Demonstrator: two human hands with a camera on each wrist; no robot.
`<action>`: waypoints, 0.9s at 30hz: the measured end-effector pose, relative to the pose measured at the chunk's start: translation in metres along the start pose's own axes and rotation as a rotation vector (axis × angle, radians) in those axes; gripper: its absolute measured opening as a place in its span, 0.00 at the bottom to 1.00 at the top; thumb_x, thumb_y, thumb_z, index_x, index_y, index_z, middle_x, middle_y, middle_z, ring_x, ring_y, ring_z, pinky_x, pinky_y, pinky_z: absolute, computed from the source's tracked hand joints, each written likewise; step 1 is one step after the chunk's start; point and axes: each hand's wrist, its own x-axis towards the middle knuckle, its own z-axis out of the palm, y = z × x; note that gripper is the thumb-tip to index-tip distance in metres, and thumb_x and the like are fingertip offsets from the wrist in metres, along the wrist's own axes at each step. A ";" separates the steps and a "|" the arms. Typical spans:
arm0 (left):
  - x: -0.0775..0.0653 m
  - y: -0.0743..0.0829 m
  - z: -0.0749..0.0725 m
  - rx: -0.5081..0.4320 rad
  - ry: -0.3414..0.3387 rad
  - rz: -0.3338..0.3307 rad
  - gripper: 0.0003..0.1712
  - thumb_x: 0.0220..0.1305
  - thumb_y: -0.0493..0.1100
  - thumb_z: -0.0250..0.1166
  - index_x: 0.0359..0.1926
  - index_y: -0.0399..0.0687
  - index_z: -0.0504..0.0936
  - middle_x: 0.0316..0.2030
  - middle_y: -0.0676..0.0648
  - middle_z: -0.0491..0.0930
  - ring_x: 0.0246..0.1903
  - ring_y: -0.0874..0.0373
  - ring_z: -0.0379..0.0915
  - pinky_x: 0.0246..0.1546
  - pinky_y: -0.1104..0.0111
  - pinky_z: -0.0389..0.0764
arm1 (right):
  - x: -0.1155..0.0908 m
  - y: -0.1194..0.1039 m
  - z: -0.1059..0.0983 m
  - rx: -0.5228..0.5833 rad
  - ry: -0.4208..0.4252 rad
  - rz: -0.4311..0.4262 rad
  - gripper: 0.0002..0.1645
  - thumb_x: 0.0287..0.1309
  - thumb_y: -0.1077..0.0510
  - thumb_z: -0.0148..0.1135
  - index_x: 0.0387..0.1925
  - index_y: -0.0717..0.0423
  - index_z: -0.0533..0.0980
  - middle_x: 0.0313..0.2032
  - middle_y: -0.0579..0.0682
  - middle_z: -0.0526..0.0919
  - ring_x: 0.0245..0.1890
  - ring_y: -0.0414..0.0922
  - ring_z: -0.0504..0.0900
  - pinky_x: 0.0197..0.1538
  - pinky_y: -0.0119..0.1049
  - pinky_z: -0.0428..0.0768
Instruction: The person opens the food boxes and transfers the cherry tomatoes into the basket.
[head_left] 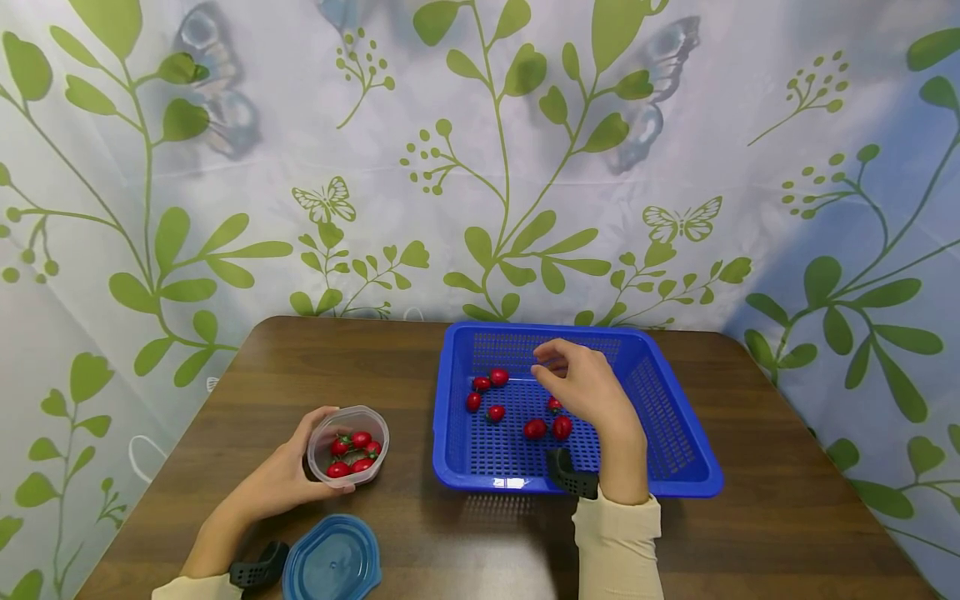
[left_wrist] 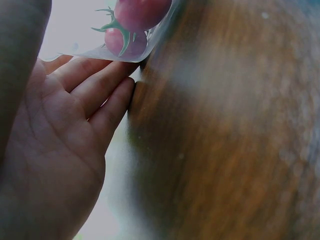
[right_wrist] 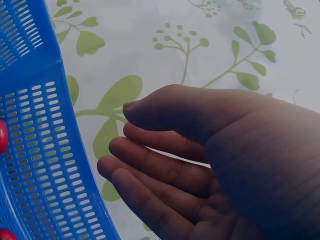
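Observation:
My left hand (head_left: 279,477) grips a small clear plastic container (head_left: 321,432) around its side, thumb near the front and fingers behind. Several cherry tomatoes (head_left: 362,439) lie in it, some with green stems. From the left wrist view, the fingers (left_wrist: 97,90) rest against the container's wall, with tomatoes (left_wrist: 142,12) showing through. My right hand (head_left: 588,385) hovers over the blue plastic basket (head_left: 480,480), fingers loosely bent and thumb apart. Nothing sits between its fingers in the right wrist view. Several more cherry tomatoes (head_left: 535,429) are spread over the basket's floor; one is partly hidden by the right hand.
A blue lid (head_left: 333,565) lies on the wooden table (head_left: 420,533) beside the left wrist, in front of the container. Behind the table hangs a curtain (head_left: 375,167) printed with leaves and butterflies. Both wrists wear black bands (head_left: 573,477).

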 end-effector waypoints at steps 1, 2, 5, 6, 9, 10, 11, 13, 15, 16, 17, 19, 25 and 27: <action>0.000 0.000 0.000 0.000 0.000 0.000 0.63 0.49 0.57 0.83 0.76 0.49 0.53 0.62 0.54 0.80 0.62 0.52 0.76 0.61 0.54 0.77 | 0.000 0.000 0.000 0.001 0.001 -0.002 0.18 0.69 0.55 0.64 0.56 0.58 0.80 0.51 0.54 0.87 0.51 0.52 0.86 0.55 0.51 0.82; 0.000 0.000 0.000 0.001 0.001 0.002 0.63 0.49 0.57 0.83 0.76 0.49 0.53 0.62 0.54 0.80 0.62 0.52 0.76 0.61 0.54 0.77 | 0.000 -0.001 0.000 0.001 0.003 -0.003 0.18 0.69 0.55 0.64 0.56 0.57 0.81 0.51 0.54 0.87 0.51 0.52 0.86 0.55 0.51 0.82; 0.000 0.000 0.000 0.001 0.002 0.005 0.63 0.49 0.58 0.83 0.76 0.49 0.53 0.62 0.54 0.80 0.62 0.52 0.76 0.61 0.54 0.77 | 0.000 -0.002 0.000 0.003 0.006 -0.010 0.18 0.68 0.55 0.65 0.55 0.57 0.81 0.51 0.54 0.87 0.51 0.52 0.86 0.55 0.50 0.82; 0.000 0.000 0.000 0.001 0.002 0.006 0.63 0.49 0.58 0.83 0.76 0.50 0.53 0.62 0.54 0.80 0.62 0.52 0.76 0.61 0.54 0.77 | 0.000 -0.003 0.001 0.005 0.006 -0.012 0.18 0.68 0.55 0.65 0.55 0.57 0.81 0.51 0.54 0.87 0.51 0.52 0.86 0.55 0.50 0.82; 0.000 0.000 0.000 -0.001 0.002 0.004 0.63 0.49 0.58 0.83 0.76 0.51 0.53 0.62 0.53 0.80 0.62 0.52 0.76 0.61 0.55 0.77 | 0.000 -0.005 0.002 0.013 0.004 -0.019 0.18 0.68 0.55 0.65 0.55 0.57 0.81 0.51 0.54 0.88 0.51 0.52 0.86 0.55 0.50 0.82; 0.000 0.000 0.000 -0.002 0.001 0.003 0.63 0.49 0.58 0.83 0.76 0.51 0.53 0.62 0.53 0.80 0.62 0.52 0.76 0.61 0.55 0.77 | 0.000 -0.007 0.003 0.015 0.002 -0.022 0.18 0.69 0.55 0.65 0.55 0.57 0.81 0.51 0.54 0.88 0.51 0.52 0.86 0.55 0.50 0.82; 0.000 0.000 0.000 -0.001 0.000 0.002 0.62 0.49 0.58 0.83 0.76 0.52 0.53 0.62 0.54 0.80 0.62 0.52 0.76 0.61 0.55 0.77 | 0.000 -0.008 0.003 0.016 0.001 -0.025 0.18 0.69 0.55 0.65 0.56 0.57 0.81 0.51 0.53 0.88 0.51 0.52 0.86 0.55 0.50 0.82; 0.000 0.000 0.000 -0.001 0.000 -0.001 0.62 0.49 0.58 0.83 0.76 0.54 0.53 0.62 0.54 0.80 0.62 0.52 0.76 0.61 0.55 0.77 | 0.000 -0.010 0.005 0.016 0.002 -0.032 0.18 0.68 0.55 0.65 0.56 0.57 0.81 0.51 0.53 0.88 0.51 0.51 0.86 0.55 0.49 0.82; 0.000 0.000 0.001 0.000 -0.001 -0.006 0.62 0.49 0.58 0.83 0.76 0.55 0.53 0.63 0.53 0.80 0.62 0.51 0.76 0.60 0.52 0.77 | 0.000 -0.012 0.007 0.014 0.006 -0.043 0.18 0.68 0.55 0.65 0.56 0.57 0.81 0.51 0.53 0.87 0.51 0.51 0.86 0.55 0.49 0.82; 0.000 0.000 0.001 0.002 -0.002 -0.009 0.62 0.49 0.59 0.83 0.76 0.55 0.52 0.63 0.53 0.80 0.62 0.50 0.76 0.60 0.51 0.77 | 0.000 -0.013 0.008 0.014 0.008 -0.050 0.18 0.68 0.55 0.66 0.56 0.57 0.81 0.51 0.53 0.87 0.51 0.51 0.86 0.55 0.49 0.82; 0.000 0.000 0.001 0.002 -0.003 -0.010 0.62 0.49 0.59 0.83 0.76 0.55 0.53 0.62 0.53 0.80 0.62 0.50 0.76 0.60 0.51 0.77 | 0.000 -0.015 0.009 0.016 0.011 -0.057 0.18 0.68 0.55 0.66 0.55 0.56 0.81 0.51 0.53 0.87 0.50 0.51 0.87 0.55 0.49 0.82; -0.001 0.001 0.001 0.003 -0.003 -0.014 0.63 0.49 0.59 0.83 0.76 0.54 0.53 0.63 0.53 0.80 0.62 0.50 0.76 0.60 0.50 0.77 | 0.000 -0.018 0.010 0.025 0.016 -0.076 0.18 0.67 0.56 0.67 0.55 0.57 0.81 0.51 0.53 0.88 0.50 0.51 0.87 0.54 0.49 0.83; 0.000 0.001 0.001 0.009 0.000 -0.013 0.63 0.49 0.59 0.83 0.76 0.53 0.53 0.62 0.53 0.80 0.62 0.53 0.75 0.60 0.53 0.78 | 0.002 -0.026 0.017 0.052 0.015 -0.109 0.18 0.67 0.56 0.67 0.56 0.56 0.81 0.52 0.52 0.87 0.50 0.50 0.87 0.55 0.48 0.83; 0.000 0.002 0.000 0.008 0.000 -0.012 0.63 0.49 0.59 0.83 0.76 0.53 0.53 0.63 0.53 0.80 0.62 0.53 0.75 0.60 0.53 0.78 | 0.002 -0.029 0.019 0.058 0.017 -0.117 0.18 0.67 0.56 0.67 0.56 0.56 0.81 0.52 0.52 0.87 0.50 0.49 0.87 0.55 0.48 0.83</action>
